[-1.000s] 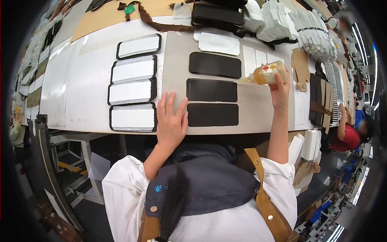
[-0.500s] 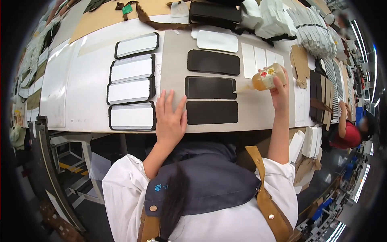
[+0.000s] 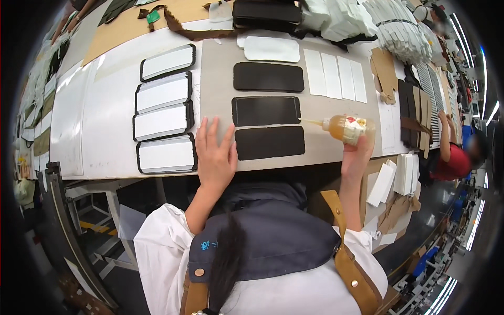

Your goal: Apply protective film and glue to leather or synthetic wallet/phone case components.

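Observation:
My right hand (image 3: 358,153) is closed round a clear squeeze bottle (image 3: 350,129) of amber liquid, tipped on its side. Its thin nozzle points left, the tip at the right edge of the middle black rectangular panel (image 3: 266,111). My left hand (image 3: 216,150) lies flat with fingers stretched, at the left edges of that panel and the nearest black panel (image 3: 270,142). Beyond them lies a third black panel (image 3: 269,76). To the left, several white panels with black borders (image 3: 166,154) stand in a column.
White strips (image 3: 329,76) lie side by side at the back right, with a white padded piece (image 3: 272,49) beside them. Black pieces (image 3: 266,14) and bundled white strips (image 3: 401,37) are stacked along the back. Another person in red (image 3: 453,161) works at the far right.
The bottle has come nearer to me and levelled out, its nozzle now pointing left at the middle panel's edge. My left hand stays flat in about the same place.

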The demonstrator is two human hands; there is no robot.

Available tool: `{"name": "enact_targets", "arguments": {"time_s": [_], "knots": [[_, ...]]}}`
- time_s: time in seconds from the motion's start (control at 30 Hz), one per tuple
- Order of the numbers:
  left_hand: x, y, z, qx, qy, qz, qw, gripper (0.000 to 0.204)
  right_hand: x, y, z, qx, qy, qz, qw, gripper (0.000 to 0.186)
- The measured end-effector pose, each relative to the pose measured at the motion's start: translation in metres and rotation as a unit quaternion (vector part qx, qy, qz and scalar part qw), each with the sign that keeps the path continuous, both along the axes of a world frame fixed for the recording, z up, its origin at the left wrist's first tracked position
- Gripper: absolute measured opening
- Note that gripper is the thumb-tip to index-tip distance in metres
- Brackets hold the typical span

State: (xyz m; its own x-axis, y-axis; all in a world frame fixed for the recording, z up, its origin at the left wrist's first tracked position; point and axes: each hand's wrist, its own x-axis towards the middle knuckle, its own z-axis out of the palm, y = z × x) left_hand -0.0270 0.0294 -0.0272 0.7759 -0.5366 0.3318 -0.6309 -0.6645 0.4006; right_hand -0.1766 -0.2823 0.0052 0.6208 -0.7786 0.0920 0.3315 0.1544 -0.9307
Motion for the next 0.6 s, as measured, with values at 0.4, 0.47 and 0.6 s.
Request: {"name": "enact_targets", "arguments": {"time_s": [0.4, 0.47, 0.6], "knots": [[0.000, 0.000, -0.003, -0.012, -0.010, -0.007, 1.000, 0.045, -0.009, 0.059, -0.029, -0.239, -0.023, -0.124, 0.963, 0.082], [-0.001, -0.001, -0.003, -0.011, -0.012, -0.007, 1.000, 0.045, -0.007, 0.062, -0.031, -0.253, -0.028, -0.119, 0.960, 0.082], [-0.001, -0.001, -0.003, -0.020, -0.015, -0.006, 1.000, 0.043, -0.003, 0.072, -0.029, -0.254, -0.030, -0.108, 0.961, 0.082]]}}
